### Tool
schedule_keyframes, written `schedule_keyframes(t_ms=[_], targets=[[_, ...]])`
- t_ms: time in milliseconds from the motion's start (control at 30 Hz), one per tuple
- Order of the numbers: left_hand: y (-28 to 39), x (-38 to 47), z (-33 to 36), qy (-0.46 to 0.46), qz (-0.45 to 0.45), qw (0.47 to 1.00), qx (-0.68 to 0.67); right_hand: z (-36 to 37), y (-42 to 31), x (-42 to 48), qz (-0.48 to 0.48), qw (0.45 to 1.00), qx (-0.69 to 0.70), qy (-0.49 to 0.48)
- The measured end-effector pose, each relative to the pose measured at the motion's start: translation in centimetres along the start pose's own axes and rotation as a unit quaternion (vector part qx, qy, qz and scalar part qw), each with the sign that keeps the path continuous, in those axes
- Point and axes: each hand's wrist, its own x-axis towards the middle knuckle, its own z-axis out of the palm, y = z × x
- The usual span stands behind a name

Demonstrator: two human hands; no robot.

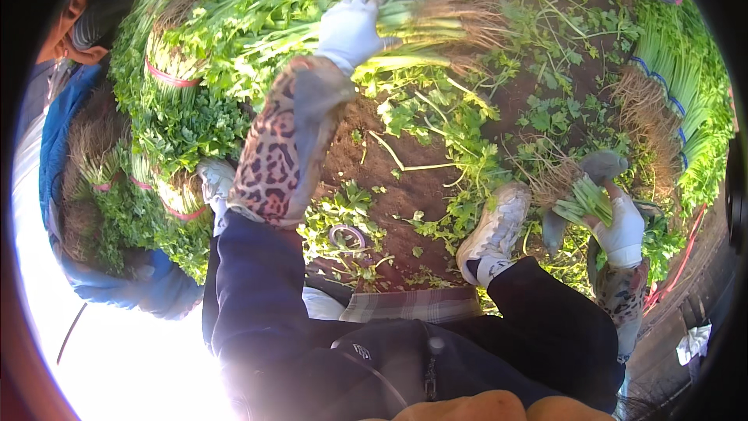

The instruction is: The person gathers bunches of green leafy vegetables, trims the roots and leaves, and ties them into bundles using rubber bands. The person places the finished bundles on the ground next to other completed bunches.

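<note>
My left hand [350,32], in a white glove, reaches onto a heap of loose celery stalks [403,14] with long brown roots. Its thumb sticks out to the side; whether the fingers grip any stalks cannot be made out. Over by my right shoe, my right hand [619,228], also gloved in white with dark grey at the fingertips, holds a small bunch of celery [590,199]. The roots of that bunch point up and left, and the leafy end is out of sight. Patterned sleeves cover both forearms.
Celery bundles with red bands [172,76] are stacked at left, beside blue cloth [67,128]. Blue-banded bundles [672,99] lie at right. Leaf scraps and a purplish ring [346,238] rest on the soil [403,187] between my shoes [497,228]. Another person's orange sleeve [73,17] shows at upper left.
</note>
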Motion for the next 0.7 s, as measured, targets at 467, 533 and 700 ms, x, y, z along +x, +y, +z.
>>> schedule_keyframes(t_ms=[467,533,700], targets=[[-1.5,-4.0,-4.3,0.056,-0.018,0.921,-0.386,0.5,0.6,0.5,0.016,1.000,0.015,0.005],[0.9,-3.2,-1.8,0.126,0.103,0.974,-0.156,0.4,0.5,0.8,0.017,1.000,0.018,0.001],[2.6,-1.4,4.1,0.202,0.129,0.970,-0.052,-0.1,0.2,1.3,0.057,0.996,0.059,-0.027]])
